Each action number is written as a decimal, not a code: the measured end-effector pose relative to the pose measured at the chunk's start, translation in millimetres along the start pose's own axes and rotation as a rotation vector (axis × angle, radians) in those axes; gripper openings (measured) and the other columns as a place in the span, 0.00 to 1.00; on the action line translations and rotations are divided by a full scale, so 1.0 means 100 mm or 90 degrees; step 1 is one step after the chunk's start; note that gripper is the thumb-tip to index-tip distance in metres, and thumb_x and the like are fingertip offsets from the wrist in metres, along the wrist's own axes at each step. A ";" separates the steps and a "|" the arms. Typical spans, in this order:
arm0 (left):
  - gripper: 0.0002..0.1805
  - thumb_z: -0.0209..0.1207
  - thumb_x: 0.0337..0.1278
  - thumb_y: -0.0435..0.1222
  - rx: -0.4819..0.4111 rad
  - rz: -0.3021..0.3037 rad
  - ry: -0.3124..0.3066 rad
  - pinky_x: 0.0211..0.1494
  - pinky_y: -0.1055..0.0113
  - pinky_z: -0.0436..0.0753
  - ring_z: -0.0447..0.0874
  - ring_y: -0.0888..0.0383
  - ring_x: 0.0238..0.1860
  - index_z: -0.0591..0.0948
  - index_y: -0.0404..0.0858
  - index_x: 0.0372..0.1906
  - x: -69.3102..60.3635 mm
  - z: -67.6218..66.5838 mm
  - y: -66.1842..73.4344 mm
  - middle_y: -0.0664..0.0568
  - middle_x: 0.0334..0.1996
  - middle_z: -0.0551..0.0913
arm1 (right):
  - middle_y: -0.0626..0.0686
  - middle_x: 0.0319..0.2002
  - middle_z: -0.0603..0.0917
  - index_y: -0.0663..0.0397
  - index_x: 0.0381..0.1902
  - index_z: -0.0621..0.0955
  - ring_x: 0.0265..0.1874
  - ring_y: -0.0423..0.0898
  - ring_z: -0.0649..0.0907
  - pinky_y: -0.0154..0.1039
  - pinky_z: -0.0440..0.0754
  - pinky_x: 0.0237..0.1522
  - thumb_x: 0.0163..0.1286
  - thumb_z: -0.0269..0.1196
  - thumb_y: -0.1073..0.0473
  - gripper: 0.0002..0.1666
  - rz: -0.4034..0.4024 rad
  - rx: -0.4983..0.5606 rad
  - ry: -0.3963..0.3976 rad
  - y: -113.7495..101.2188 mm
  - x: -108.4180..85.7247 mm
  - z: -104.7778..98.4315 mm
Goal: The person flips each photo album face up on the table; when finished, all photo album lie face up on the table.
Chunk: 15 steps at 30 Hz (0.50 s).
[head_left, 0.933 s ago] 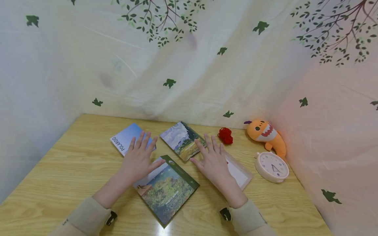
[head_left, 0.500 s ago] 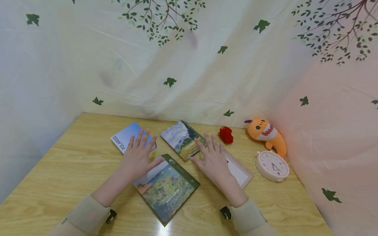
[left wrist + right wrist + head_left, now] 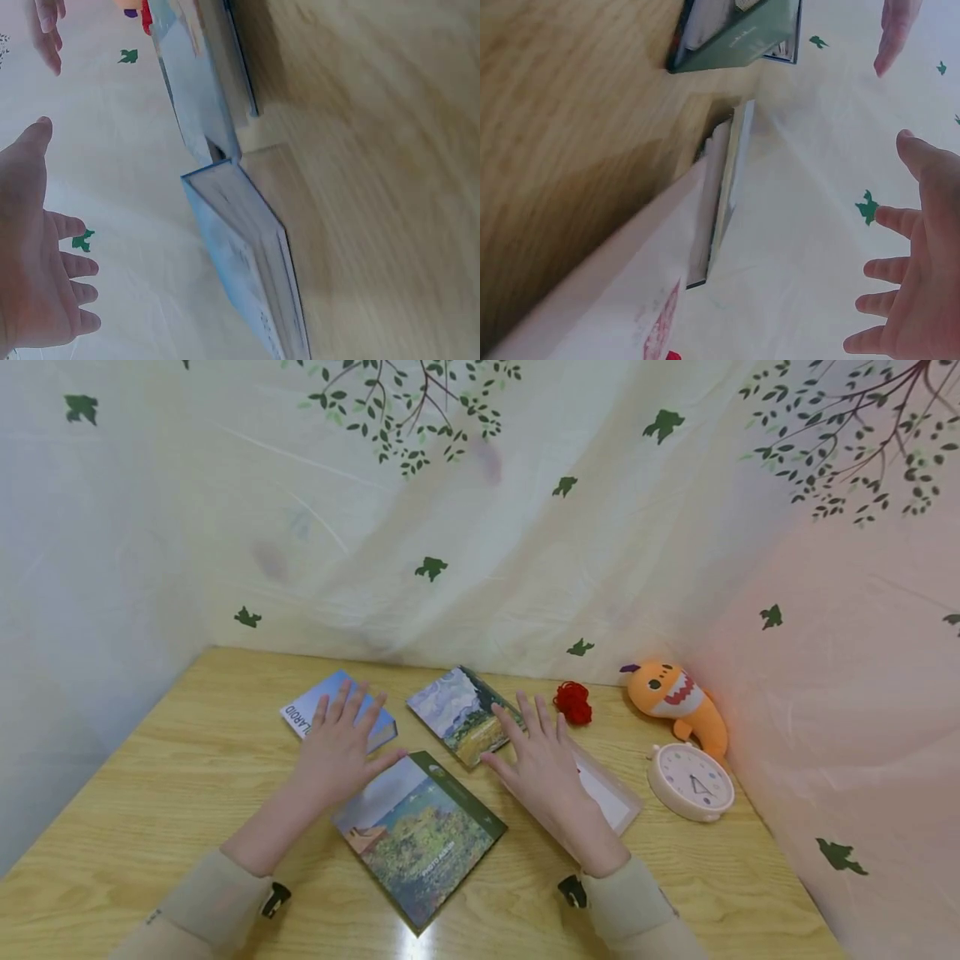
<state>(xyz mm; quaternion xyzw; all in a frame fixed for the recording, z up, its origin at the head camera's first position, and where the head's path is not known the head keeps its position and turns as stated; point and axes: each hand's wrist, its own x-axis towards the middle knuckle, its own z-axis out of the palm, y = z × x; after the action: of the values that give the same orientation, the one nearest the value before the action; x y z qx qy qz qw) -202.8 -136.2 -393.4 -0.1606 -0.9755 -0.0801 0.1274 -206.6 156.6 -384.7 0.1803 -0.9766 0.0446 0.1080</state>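
Note:
My left hand (image 3: 333, 756) hovers with fingers spread over the blue POLAROID book (image 3: 302, 703) and the upper left corner of a larger photo album (image 3: 435, 852). In the left wrist view, a gap separates the hand (image 3: 37, 262) from the books below. My right hand (image 3: 543, 772), fingers also spread, is above a pale-bordered flat item (image 3: 611, 793) and partly hides it. Its fingertips overlap the edge of a landscape-covered book (image 3: 457, 714) in the head view. The right wrist view shows that hand (image 3: 922, 255) raised and holding nothing.
A ball of red yarn (image 3: 573, 703) lies at the back. To the right are an orange shark plush (image 3: 675, 702) and a round pink clock (image 3: 692, 783). White fabric (image 3: 480, 543) printed with leaves and birds hangs behind the wooden table (image 3: 187, 760).
My left hand has shifted slightly left and away from me, showing more of the POLAROID book's right edge. The right hand has hardly moved. The objects stay where they were.

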 end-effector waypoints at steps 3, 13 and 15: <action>0.50 0.45 0.56 0.68 -0.006 -0.008 0.004 0.72 0.40 0.43 0.34 0.41 0.74 0.52 0.40 0.74 0.04 -0.05 -0.07 0.39 0.74 0.44 | 0.53 0.76 0.43 0.33 0.74 0.52 0.74 0.56 0.41 0.64 0.42 0.70 0.67 0.47 0.29 0.43 -0.004 0.007 0.001 -0.01 0.06 -0.05; 0.50 0.54 0.54 0.64 0.019 -0.011 0.039 0.71 0.39 0.48 0.39 0.37 0.73 0.57 0.36 0.72 0.25 -0.14 -0.46 0.35 0.73 0.48 | 0.53 0.76 0.39 0.34 0.75 0.51 0.74 0.54 0.39 0.60 0.46 0.71 0.67 0.46 0.28 0.44 -0.048 0.026 0.012 -0.17 0.43 -0.20; 0.48 0.54 0.55 0.62 0.016 -0.012 0.044 0.71 0.39 0.48 0.40 0.36 0.73 0.59 0.34 0.71 0.29 -0.13 -0.56 0.34 0.72 0.48 | 0.52 0.76 0.39 0.35 0.75 0.50 0.74 0.54 0.39 0.59 0.46 0.71 0.66 0.45 0.28 0.44 -0.056 0.017 0.010 -0.22 0.52 -0.20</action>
<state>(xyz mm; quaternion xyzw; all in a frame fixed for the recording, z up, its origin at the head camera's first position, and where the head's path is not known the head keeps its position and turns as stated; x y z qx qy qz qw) -245.3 -182.4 -379.1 -0.1472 -0.9729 -0.0746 0.1620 -242.1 121.2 -352.0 0.2245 -0.9661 0.0545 0.1154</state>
